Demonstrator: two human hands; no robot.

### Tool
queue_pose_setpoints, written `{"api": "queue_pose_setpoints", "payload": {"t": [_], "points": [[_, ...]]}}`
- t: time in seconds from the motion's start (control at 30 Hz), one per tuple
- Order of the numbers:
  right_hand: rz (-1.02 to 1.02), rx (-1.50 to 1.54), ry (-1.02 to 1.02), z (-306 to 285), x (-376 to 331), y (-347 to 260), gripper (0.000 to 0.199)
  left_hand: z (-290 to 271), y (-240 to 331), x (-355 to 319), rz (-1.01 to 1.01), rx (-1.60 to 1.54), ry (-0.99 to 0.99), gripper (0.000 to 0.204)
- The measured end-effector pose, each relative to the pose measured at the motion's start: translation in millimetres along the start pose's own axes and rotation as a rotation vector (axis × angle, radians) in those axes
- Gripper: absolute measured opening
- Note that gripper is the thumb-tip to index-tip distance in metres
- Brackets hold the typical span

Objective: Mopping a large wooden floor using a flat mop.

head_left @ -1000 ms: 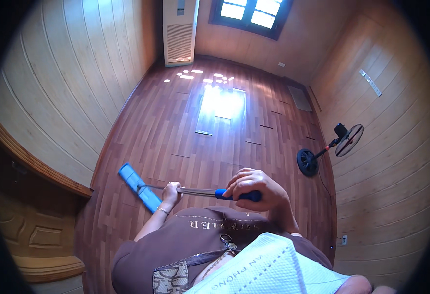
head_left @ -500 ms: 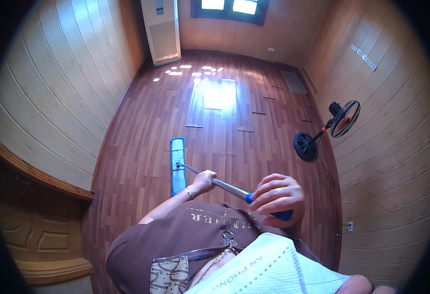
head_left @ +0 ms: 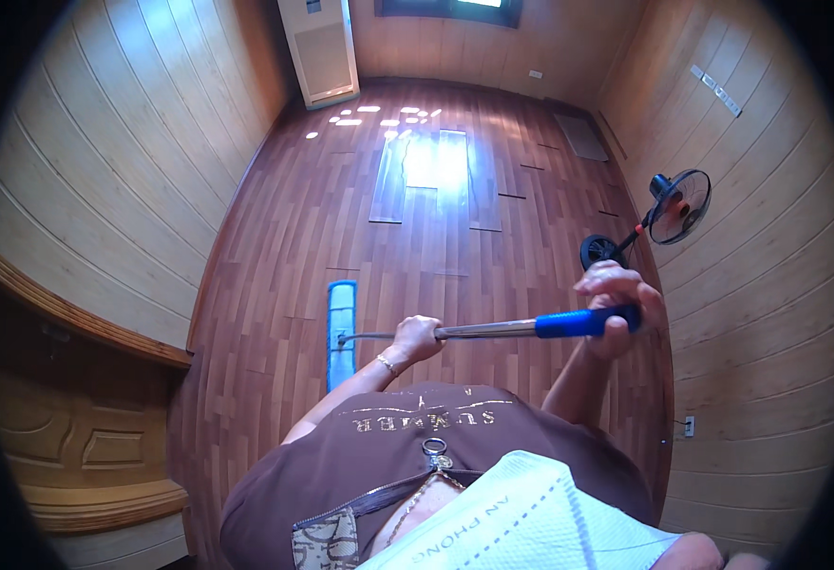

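A flat mop [head_left: 342, 318] with a light-blue rectangular head and darker blue fringe lies on the wood floor, left of centre. Its metal pole runs to the right, nearly level across the view. Around the lower part of the pole my left hand [head_left: 418, 339] is closed, with a bracelet on the wrist. My right hand [head_left: 623, 304] is at the far end, on the blue grip [head_left: 569, 324]. The thumb lies below the grip and the fingers curl over its top end.
A standing fan [head_left: 675, 209] with a round black base is by the right wall. A tall white cabinet-like unit [head_left: 328, 66] stands at the back left. Lifted or uneven planks [head_left: 387, 195] show around the bright reflection. Carved wooden furniture [head_left: 104, 456] lines the left side.
My right hand has moved right and away from me, swinging the pole's grip end outward to nearly level. The mop head has shifted slightly nearer. The view has tilted down a little.
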State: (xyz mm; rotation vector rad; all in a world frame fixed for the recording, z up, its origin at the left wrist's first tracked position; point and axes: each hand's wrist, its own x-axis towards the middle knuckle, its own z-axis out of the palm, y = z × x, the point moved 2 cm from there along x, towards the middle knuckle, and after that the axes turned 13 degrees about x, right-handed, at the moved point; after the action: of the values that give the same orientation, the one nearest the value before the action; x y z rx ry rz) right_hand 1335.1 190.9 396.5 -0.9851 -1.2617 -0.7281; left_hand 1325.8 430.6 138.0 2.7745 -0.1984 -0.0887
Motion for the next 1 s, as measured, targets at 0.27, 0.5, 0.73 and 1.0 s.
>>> {"api": "queue_pose_setpoints", "payload": {"t": [0.27,0.5,0.73,1.0], "points": [[0.184,0.513,0.014,105.0,-31.3,42.5,0.032,-5.0,-95.4,-99.9,-0.37,0.065,0.255,0.012],[0.286,0.746,-0.472,220.9,-56.2,4.5,0.026,47.9,-219.2,-259.4,-0.835,-0.227,0.422,0.022],[0.457,0.94,-0.806,271.4,-113.0,-42.3,0.022,58.9,-206.7,-369.7,-0.851,0.029,0.6,0.024],[0.646,1.18,-0.871,298.4,-162.5,-76.6,0.016,109.7,-195.6,-482.2,-0.937,0.128,0.598,0.009]]}}
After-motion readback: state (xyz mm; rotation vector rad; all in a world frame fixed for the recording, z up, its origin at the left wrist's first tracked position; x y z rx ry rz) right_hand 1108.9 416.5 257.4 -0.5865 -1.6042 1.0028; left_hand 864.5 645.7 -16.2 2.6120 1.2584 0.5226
